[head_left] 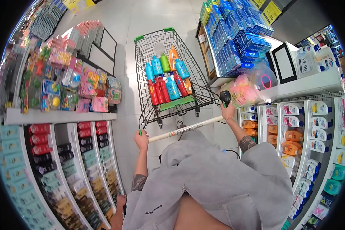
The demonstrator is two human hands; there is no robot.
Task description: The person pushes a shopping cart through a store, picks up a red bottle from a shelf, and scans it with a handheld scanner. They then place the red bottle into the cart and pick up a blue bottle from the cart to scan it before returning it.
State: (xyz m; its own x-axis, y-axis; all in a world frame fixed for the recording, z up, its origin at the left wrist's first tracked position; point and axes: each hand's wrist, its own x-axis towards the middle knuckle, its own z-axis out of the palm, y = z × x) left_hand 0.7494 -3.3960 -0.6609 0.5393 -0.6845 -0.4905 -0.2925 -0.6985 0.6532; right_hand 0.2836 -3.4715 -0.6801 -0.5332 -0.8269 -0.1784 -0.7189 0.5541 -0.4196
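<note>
The left hand (pixel 141 138) was wrapped tight round the left end of the handle (pixel 184 129) of the cart (pixel 140 69), which stood in the middle of the frame on the tiled floor (pixel 122 103). The right hand (pixel 228 112) was lifted off the handle's right end. Its fingers were closed round the lower end of a clear tub (pixel 251 86) of pink and yellow goods, where a black part showed. The blur hid what that part was.

The tub hung right of centre, outside the cart and in front of the right shelves (pixel 335 82). Inside the cart, about a dozen bottles (pixel 166 82) in blue, red, green and orange stood packed at the end nearer the handle.

By my reading the loading was partly done: the bottles were in and the tub was not yet. More stock lined the left shelves (pixel 61 115).
</note>
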